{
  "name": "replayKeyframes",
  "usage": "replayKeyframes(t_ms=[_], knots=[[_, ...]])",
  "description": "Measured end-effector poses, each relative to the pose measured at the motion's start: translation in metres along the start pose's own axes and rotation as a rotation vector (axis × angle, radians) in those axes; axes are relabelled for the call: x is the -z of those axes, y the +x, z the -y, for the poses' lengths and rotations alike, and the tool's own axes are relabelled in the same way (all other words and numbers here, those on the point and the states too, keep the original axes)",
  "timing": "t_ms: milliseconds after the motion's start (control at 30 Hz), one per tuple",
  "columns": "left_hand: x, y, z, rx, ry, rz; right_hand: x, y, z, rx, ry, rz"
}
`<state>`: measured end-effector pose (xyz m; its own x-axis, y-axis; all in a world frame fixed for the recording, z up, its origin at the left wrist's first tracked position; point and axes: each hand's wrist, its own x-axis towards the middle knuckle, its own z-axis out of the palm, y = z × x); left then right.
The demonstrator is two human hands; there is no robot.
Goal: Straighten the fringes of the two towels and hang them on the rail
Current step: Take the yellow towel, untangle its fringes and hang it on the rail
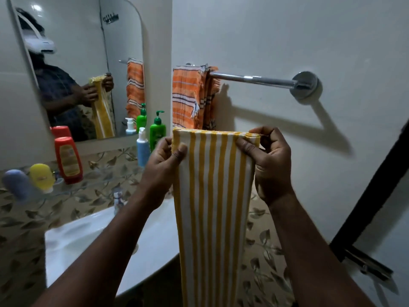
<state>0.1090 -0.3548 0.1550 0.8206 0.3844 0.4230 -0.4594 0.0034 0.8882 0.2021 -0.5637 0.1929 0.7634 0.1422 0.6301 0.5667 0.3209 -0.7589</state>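
You are pinching the folded yellow striped towel (212, 185) at its top corners, left hand (164, 165) and right hand (269, 165), below the rail (250, 79) beside the orange towel (188, 94). Soft, light, probably sagging: keep gripping the fold's corners.

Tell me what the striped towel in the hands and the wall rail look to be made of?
The yellow-striped towel looks like thin, matt woven cloth, probably cotton: it folds flat and hangs limp. The rail appears to be polished metal, perhaps chrome or steel, judging by its bright mirror-like highlights.

Head view: looks forward-down, close on hands, facing wall rail (250, 79).
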Motion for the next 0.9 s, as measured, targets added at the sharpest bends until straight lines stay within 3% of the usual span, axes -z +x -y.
replayKeyframes(t_ms=[100, 200, 333, 500, 600, 700, 900], knots=[[0.001, -0.016, 0.019, 0.071, -0.024, -0.016, -0.002, -0.010, -0.001, -0.009, -0.011, 0.014], [0.001, -0.009, 0.017, 0.014, -0.059, -0.065, 0.000, -0.002, 0.009, 0.025, -0.078, 0.030], [0.003, 0.043, -0.012, -0.092, -0.185, 0.082, -0.010, 0.035, 0.038, 0.226, -0.251, -0.115], [0.000, 0.117, -0.040, -0.196, -0.182, 0.304, -0.025, 0.082, 0.066, 0.390, -0.550, -0.372], [-0.014, 0.164, -0.057, -0.253, -0.061, 0.316, -0.030, 0.117, 0.080, 0.401, -0.738, -0.462], [-0.028, 0.206, -0.068, -0.366, 0.221, 0.235, -0.032, 0.150, 0.084, 0.410, -0.993, -0.511], [-0.052, 0.251, -0.066, -0.477, 0.687, 0.251, -0.030, 0.169, 0.078, 0.412, -1.539, -0.418]])
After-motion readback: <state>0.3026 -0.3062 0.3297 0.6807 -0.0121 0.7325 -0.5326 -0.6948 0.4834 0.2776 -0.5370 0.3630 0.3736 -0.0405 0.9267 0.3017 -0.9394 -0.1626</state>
